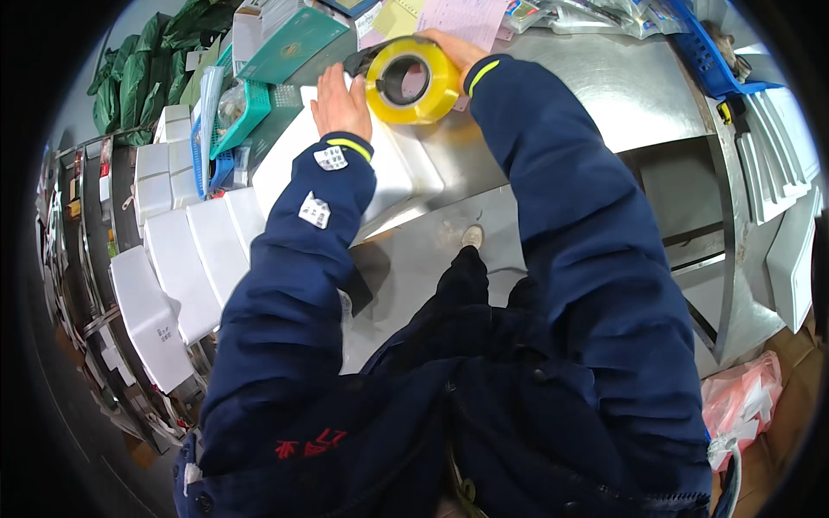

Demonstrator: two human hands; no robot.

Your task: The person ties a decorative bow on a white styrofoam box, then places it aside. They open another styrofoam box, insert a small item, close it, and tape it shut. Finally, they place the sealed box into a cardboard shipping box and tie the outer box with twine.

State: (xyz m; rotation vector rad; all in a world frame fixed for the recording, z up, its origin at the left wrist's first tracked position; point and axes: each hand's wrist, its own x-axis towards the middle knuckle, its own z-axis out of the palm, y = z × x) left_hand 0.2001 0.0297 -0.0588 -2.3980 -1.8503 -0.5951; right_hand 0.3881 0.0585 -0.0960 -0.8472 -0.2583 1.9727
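A large roll of yellowish packing tape [443,84] with a dark core is in my right hand [456,52], which grips it from its far right side. Below and left of the roll is a white box [388,171], perhaps foam, standing on the metal table [583,84]. Flat against the top of this box lies my left hand [342,103], palm down, fingers slightly apart and the thumb near the roll. A dark part behind the roll, by my left fingertips, is only partly visible. My left sleeve covers some of the box.
Pink paper slips [460,22] and plastic-bagged goods [596,16] lie at the back. A teal basket [249,116] and a green box [295,45] stand left. More white boxes [201,246] line the left side. A blue basket [706,55] is right.
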